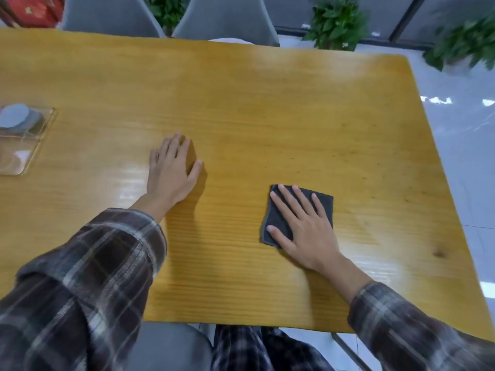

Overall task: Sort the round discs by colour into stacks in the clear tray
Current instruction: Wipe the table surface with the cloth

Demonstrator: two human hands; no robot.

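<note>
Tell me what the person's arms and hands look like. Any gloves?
No gloves: the left hand and right hand are bare. The left sleeve and right sleeve are long and plaid, dark brown and grey with pale stripes.

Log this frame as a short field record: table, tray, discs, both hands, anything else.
Surface: wooden table
Tray: clear tray at left frame edge, partly cut off
Discs: grey discs stacked in tray's far end; no loose ones visible
Left hand: left hand flat on bare table, holding nothing
Right hand: right hand flat on dark cloth
Background: grey chairs, plants
</note>
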